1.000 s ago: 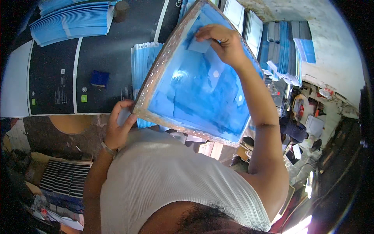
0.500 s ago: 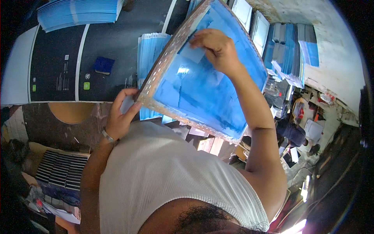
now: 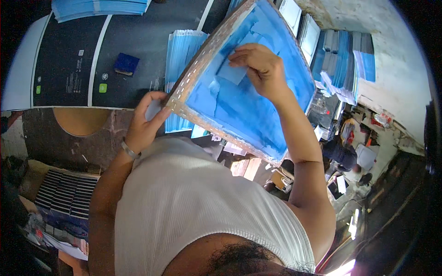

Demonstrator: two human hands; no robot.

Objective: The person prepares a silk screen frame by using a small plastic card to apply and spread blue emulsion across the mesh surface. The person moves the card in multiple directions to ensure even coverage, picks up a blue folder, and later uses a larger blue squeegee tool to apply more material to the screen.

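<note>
A screen-printing frame (image 3: 202, 73) with a wooden border and blue-stained mesh is held tilted in front of me. My left hand (image 3: 146, 120) grips its near left corner, thumb on the near side and fingers by the outer edge. Something pale shows between that thumb and the fingers. Over the mesh, my right hand (image 3: 263, 69) is bent at the wrist with its fingers drawn together; whatever they may hold is hidden. Beneath its fingertips lies a pale rectangular patch (image 3: 232, 73) on the mesh.
Left of the frame, a dark table bears a small dark-blue block (image 3: 126, 64) and a fanned stack of blue sheets (image 3: 182, 53). More blue sheets (image 3: 99, 9) lie at the far left. Stacked sheets (image 3: 338, 60) stand by the right wall. A person (image 3: 340, 154) bends over at the right.
My right hand has shifted slightly right and down across the mesh. The left hand keeps hold of the frame's corner. The whole view has moved a little.
</note>
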